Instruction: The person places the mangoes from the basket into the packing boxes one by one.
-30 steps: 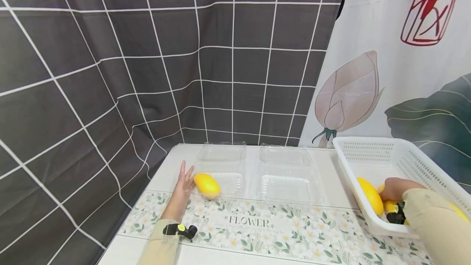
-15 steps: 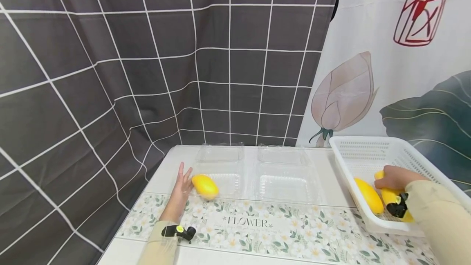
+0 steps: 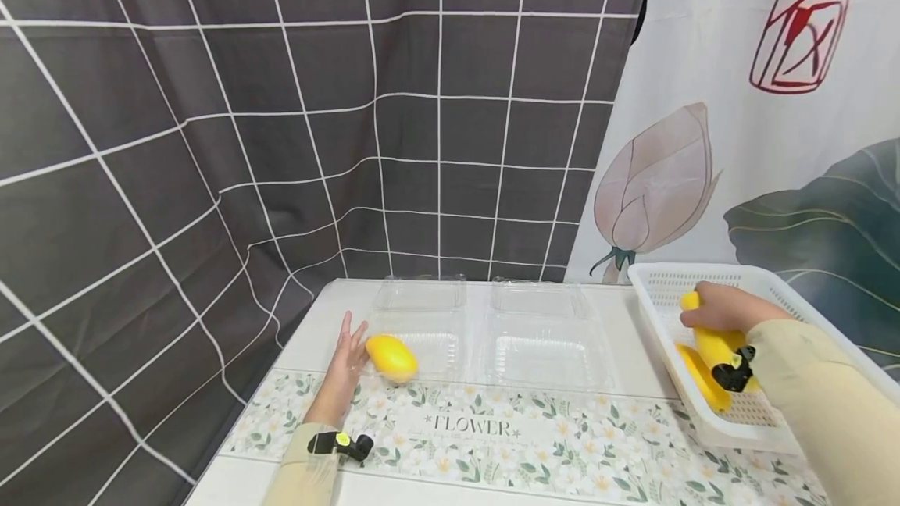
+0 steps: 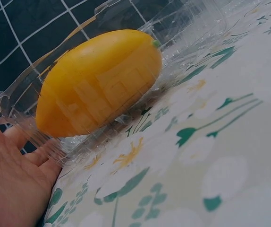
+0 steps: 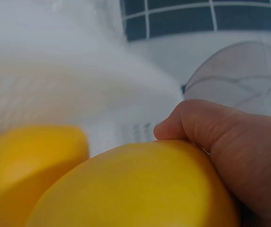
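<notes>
In the head view my left hand [image 3: 344, 365] lies at the left side of an open clear plastic box [image 3: 441, 351]. Its fingers are extended, and the left wrist view has them touching the box wall. One yellow mango [image 4: 100, 82] with a green stem spot rests inside that box. My right hand [image 3: 731, 309] is over the white basket [image 3: 650, 322], gripping another yellow mango [image 3: 716, 346]. The thumb [image 5: 197, 120] presses on its top in the right wrist view; the other fingers are hidden there. Beside the held fruit, another mango [image 3: 705, 385] lies in the basket.
A second open clear box [image 3: 544, 361] stands right of the first, its lid folded back. Both are on a white table with a floral "FLOWER" strip [image 3: 471, 424]. Behind hang a dark grid curtain [image 3: 408, 131] and a white lotus-print cloth [image 3: 654, 201].
My right hand has risen with the gripped mango and moved left within the basket, passing over the mango lying there. The left hand and its boxed mango stay in place.
</notes>
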Demonstrator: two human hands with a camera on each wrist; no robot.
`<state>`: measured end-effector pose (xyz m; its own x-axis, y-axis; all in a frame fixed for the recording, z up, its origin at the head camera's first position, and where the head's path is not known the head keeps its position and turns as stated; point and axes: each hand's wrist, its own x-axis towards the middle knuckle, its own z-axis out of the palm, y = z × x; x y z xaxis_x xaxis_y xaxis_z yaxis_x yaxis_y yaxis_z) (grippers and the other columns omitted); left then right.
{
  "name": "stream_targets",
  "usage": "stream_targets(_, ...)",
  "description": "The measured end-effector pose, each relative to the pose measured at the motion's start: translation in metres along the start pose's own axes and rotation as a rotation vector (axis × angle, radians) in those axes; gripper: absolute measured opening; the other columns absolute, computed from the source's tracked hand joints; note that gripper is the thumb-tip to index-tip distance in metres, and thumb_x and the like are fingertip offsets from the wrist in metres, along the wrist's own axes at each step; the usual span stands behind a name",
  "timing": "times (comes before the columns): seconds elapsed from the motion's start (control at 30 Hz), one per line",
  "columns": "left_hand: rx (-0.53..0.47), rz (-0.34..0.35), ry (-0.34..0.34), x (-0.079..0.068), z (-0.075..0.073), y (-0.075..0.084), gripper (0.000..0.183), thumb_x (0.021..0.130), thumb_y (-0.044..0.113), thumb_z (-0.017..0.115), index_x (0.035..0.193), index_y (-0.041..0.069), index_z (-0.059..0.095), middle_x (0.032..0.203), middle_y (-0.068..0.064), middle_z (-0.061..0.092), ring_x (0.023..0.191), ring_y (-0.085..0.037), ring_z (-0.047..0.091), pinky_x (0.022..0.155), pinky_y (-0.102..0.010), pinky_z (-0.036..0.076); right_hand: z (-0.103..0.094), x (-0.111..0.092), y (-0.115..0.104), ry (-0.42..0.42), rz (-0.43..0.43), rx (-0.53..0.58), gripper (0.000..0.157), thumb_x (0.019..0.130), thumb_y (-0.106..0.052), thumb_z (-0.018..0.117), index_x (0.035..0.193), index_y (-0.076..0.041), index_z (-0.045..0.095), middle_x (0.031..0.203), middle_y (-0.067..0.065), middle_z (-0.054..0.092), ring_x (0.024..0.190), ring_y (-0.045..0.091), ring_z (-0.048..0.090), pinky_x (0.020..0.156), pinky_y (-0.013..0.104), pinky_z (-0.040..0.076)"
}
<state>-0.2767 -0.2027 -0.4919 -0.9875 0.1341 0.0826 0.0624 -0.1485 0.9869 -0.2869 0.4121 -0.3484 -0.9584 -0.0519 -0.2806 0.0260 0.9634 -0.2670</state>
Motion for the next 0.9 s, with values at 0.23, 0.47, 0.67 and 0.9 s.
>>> stream_targets(0.23,0.053,-0.029,-0.006,-0.006,0.004,0.008,0.06,0.094,0.058,0.021,0.144,0.043,-0.008,0.154,0.0,0.006,0.136,-0.03,0.017,0.104,-0.06,-0.008,-0.009,0.008,-0.04,0.035,-0.041,0.012,0.08,0.081,-0.041,0.063,0.125,0.017,0.03,0.101,0.029,0.052,0.079,0.031,0.051,0.067,0.04,0.048)
stream_targets(0.47,-0.011,0.002,0.038,0.005,-0.002,-0.006,0.059,0.094,0.055,0.027,0.144,0.044,-0.001,0.153,-0.001,0.011,0.136,-0.03,0.018,0.104,-0.059,-0.008,-0.014,0.019,-0.079,0.104,-0.13,0.019,0.065,0.081,-0.037,0.062,0.121,0.007,0.037,0.09,0.014,0.055,0.075,0.026,0.05,0.061,0.032,0.044)
stream_targets(0.67,-0.012,0.005,0.049,0.007,-0.002,-0.008,0.059,0.095,0.053,0.028,0.145,0.043,-0.001,0.153,-0.003,0.011,0.136,-0.031,0.019,0.107,-0.055,-0.004,-0.009,0.029,-0.119,0.168,-0.243,-0.028,0.054,0.08,-0.035,0.061,0.115,0.002,0.044,0.082,0.008,0.055,0.069,0.022,0.051,0.058,0.031,0.043)
stream_targets(0.9,-0.008,0.011,0.008,-0.001,0.002,0.004,0.061,0.097,0.05,0.026,0.146,0.037,-0.006,0.153,-0.007,0.008,0.136,-0.034,0.017,0.104,-0.059,-0.007,0.006,0.043,-0.169,0.181,-0.325,0.031,0.054,0.08,-0.033,0.064,0.121,-0.005,0.042,0.089,0.008,0.056,0.074,0.023,0.053,0.062,0.032,0.045)
